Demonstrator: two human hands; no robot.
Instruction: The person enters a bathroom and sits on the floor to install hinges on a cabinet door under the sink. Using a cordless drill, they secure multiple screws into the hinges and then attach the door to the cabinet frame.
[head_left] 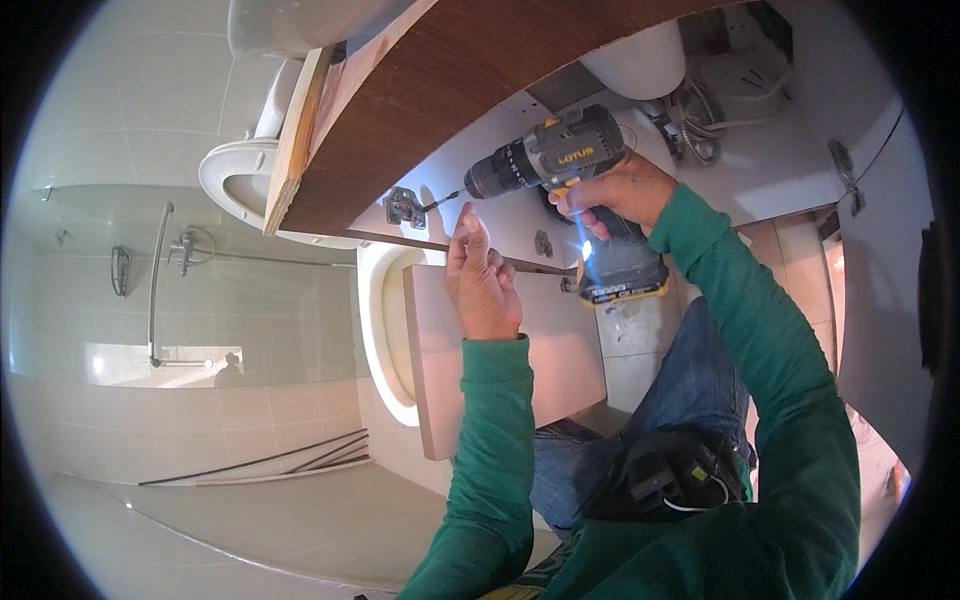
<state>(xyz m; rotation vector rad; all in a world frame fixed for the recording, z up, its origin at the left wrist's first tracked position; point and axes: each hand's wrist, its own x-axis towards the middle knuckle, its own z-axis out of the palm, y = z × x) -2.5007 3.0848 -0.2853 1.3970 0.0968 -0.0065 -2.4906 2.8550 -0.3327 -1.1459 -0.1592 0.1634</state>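
Observation:
My right hand [625, 195] grips a cordless drill [570, 150], black and grey with a yellow-trimmed battery at the base of its handle and its work light on. Its thin bit [445, 201] points left, the tip at a metal cabinet hinge [405, 207] on the pale cabinet wall. Just below the bit and chuck is my left hand [484, 280], raised, with thumb and fingers drawn together. Anything between those fingertips is too small to make out. A pale cabinet door panel [520, 360] stands under my left hand.
A dark brown wooden board [400, 110] crosses above the drill. Hoses [700, 125] hang inside the cabinet. Another hinge part [543, 244] is on the cabinet wall, and one [845, 165] is on the right door. A white toilet [245, 165] shows at left, with a shower rail [155, 280] beyond.

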